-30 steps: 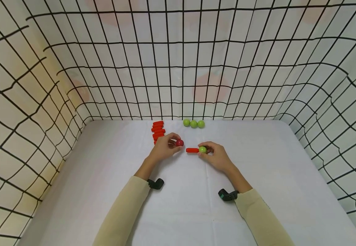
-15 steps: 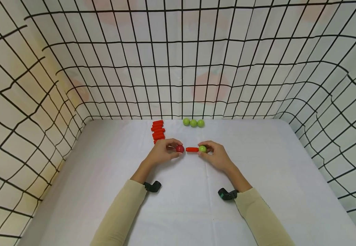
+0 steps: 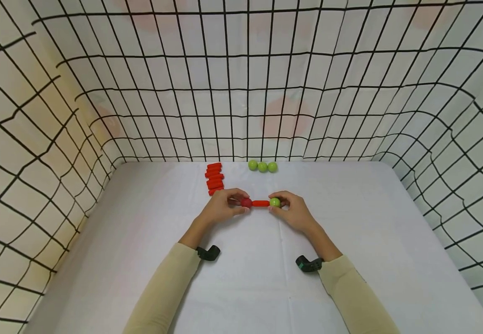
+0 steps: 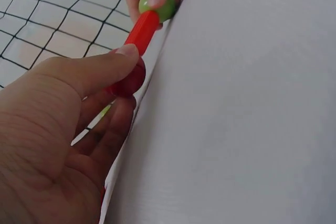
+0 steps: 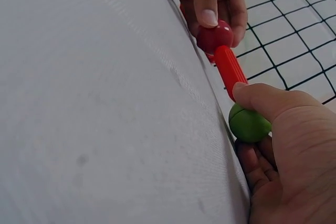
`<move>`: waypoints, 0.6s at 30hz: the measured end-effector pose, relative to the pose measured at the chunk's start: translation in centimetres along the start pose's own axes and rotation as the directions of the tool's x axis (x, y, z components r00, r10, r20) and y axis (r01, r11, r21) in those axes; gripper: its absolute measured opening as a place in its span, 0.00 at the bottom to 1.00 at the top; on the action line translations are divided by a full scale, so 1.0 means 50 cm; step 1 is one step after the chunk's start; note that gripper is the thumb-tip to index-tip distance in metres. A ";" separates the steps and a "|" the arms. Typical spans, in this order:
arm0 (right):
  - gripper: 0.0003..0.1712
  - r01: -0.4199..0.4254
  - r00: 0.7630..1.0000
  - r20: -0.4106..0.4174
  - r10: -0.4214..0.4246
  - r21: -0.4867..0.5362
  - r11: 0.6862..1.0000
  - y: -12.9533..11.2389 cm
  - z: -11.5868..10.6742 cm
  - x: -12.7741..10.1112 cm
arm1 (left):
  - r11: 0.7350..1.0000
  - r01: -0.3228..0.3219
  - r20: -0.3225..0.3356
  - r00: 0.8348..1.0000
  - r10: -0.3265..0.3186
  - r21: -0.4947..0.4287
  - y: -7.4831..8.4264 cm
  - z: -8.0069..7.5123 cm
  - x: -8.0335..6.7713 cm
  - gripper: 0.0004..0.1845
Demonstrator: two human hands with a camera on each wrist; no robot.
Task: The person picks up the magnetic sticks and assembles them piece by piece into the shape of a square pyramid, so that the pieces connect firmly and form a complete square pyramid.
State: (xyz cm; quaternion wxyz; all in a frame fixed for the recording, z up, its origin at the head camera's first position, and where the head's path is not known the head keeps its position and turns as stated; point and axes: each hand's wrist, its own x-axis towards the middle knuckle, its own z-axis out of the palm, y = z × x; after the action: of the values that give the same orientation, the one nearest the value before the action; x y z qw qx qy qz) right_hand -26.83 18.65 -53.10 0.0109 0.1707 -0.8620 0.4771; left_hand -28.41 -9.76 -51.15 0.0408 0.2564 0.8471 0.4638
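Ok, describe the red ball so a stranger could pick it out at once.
On the white table, look between the two hands near the middle. The left hand pinches the red ball against one end of a short red rod. It is the only red ball; the rest are green.

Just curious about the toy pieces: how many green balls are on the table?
4. Three green balls sit in a row by the back wall; a fourth green ball is pinched in the right hand, on the red stick.
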 end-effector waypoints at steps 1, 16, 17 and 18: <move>0.20 -0.001 1.000 -0.001 0.001 -0.003 1.000 -0.001 0.000 0.000 | 1.000 0.002 -0.001 1.000 -0.002 0.000 0.000 0.000 0.000 0.18; 0.18 0.050 0.997 0.066 -0.050 0.006 0.999 -0.021 0.010 0.012 | 0.997 0.068 -0.007 0.998 -0.068 0.029 0.003 0.010 0.002 0.19; 0.17 0.052 0.996 0.070 -0.052 0.004 0.999 -0.022 0.011 0.013 | 0.998 0.063 -0.005 0.998 -0.062 0.028 0.003 0.011 0.002 0.19; 0.15 0.049 0.996 0.071 -0.050 0.004 0.999 -0.022 0.012 0.013 | 0.998 0.058 -0.003 0.998 -0.058 0.029 0.004 0.013 0.003 0.19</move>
State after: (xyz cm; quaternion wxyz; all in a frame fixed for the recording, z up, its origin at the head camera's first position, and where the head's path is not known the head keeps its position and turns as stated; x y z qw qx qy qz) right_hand -27.01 17.44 -52.38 -0.0079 0.2088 -0.8569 0.4713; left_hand -28.26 -9.13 -51.33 0.0497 0.2319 0.8607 0.4505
